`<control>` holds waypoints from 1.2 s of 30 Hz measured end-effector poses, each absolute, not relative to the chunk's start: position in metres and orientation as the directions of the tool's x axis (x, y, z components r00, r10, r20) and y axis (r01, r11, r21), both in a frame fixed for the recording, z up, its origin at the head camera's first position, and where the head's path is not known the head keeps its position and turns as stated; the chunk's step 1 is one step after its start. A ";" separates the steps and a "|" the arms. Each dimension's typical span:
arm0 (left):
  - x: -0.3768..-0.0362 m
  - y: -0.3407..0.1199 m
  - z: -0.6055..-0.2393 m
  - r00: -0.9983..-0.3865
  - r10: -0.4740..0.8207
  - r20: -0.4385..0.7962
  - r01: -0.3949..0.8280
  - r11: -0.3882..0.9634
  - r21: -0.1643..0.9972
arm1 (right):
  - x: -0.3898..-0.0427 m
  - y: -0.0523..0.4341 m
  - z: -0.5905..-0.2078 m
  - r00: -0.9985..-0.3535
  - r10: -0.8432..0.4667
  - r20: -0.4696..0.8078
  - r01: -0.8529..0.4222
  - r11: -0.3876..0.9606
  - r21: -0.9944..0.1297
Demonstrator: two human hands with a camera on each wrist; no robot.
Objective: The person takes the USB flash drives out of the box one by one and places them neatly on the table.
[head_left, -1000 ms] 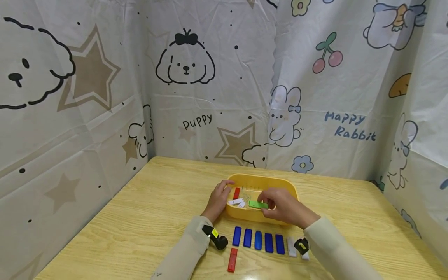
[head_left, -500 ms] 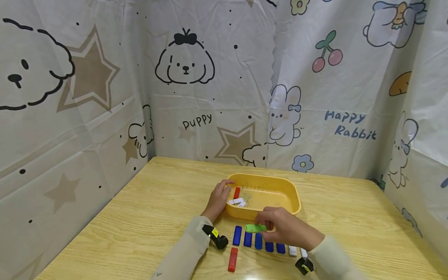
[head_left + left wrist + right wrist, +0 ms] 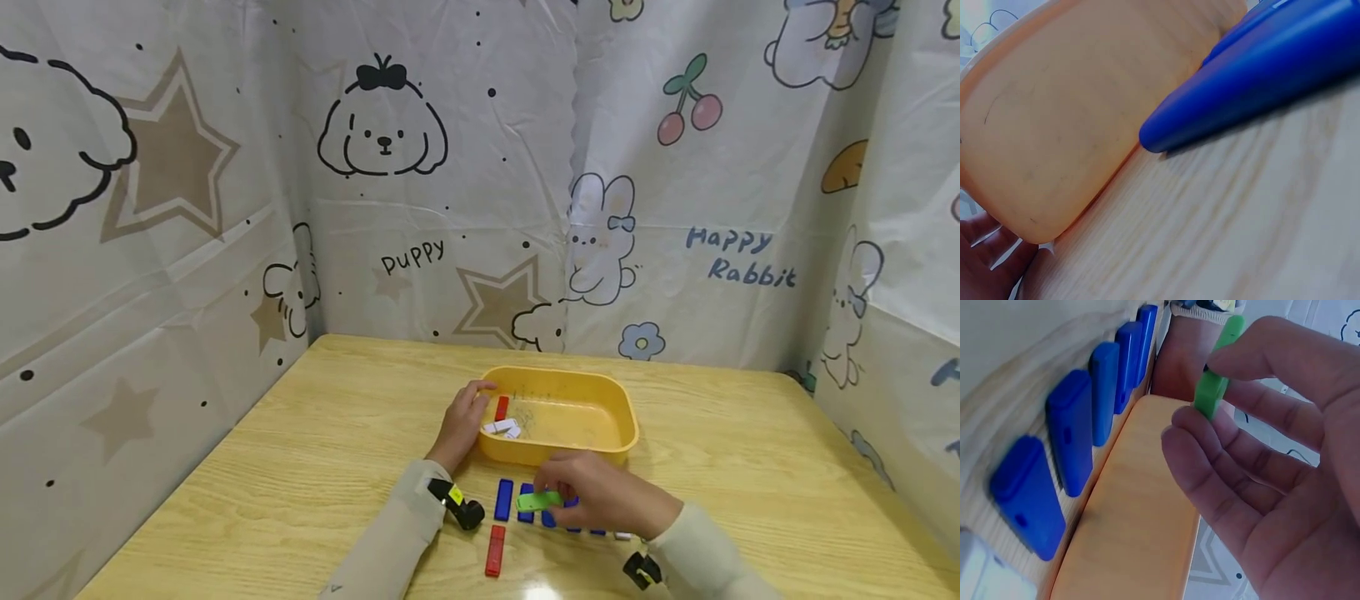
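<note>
My right hand [image 3: 600, 496] pinches a small, flat, light green plastic piece [image 3: 538, 501] between thumb and fingers. In the right wrist view the green piece [image 3: 1213, 381] stands nearly upright in that pinch, above the table. Below it runs a row of similar blue pieces [image 3: 504, 500], partly hidden by the hand. A yellow plastic tub [image 3: 622, 457] stands just behind the row. My left hand [image 3: 461, 425] rests against the tub's left end, fingers at the rim. Inside the tub, at its left, lie a red piece [image 3: 502, 408] and white pieces [image 3: 500, 427].
One red piece [image 3: 495, 551] lies on the wooden table [image 3: 337, 417], in front of the leftmost blue one. A white piece [image 3: 622, 536] shows at the right of the row, near my right wrist. Printed curtains [image 3: 420, 183] enclose the table's back and sides.
My right hand has lifted the green piece out of the tub and brought it forward and slightly left, over the blue row. My left hand has stayed at the tub. The head view has shifted slightly.
</note>
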State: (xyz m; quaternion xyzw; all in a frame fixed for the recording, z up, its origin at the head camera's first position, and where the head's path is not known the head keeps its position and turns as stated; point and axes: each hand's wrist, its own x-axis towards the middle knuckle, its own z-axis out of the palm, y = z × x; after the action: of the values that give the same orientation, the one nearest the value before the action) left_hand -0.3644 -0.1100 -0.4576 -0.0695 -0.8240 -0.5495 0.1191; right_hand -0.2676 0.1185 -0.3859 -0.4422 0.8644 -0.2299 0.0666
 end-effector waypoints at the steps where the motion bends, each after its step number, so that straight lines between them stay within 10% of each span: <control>1: -0.365 -0.110 -0.457 -0.961 -0.016 0.277 0.249 0.388 0.887 | -0.266 0.117 -0.386 -0.601 -0.795 0.082 -0.732 0.506 -0.456; 36: -0.363 -0.110 -0.457 -0.956 -0.004 0.293 0.269 0.380 0.885 | -0.231 0.094 -0.398 -0.465 -0.882 -0.082 -0.827 0.465 -0.315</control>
State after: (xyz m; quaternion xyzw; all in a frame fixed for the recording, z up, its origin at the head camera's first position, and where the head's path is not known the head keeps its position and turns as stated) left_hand -0.3633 -0.1103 -0.4573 -0.0805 -0.8213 -0.5510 0.1241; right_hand -0.2310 0.0937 -0.3978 -0.5039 0.8479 -0.1158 0.1173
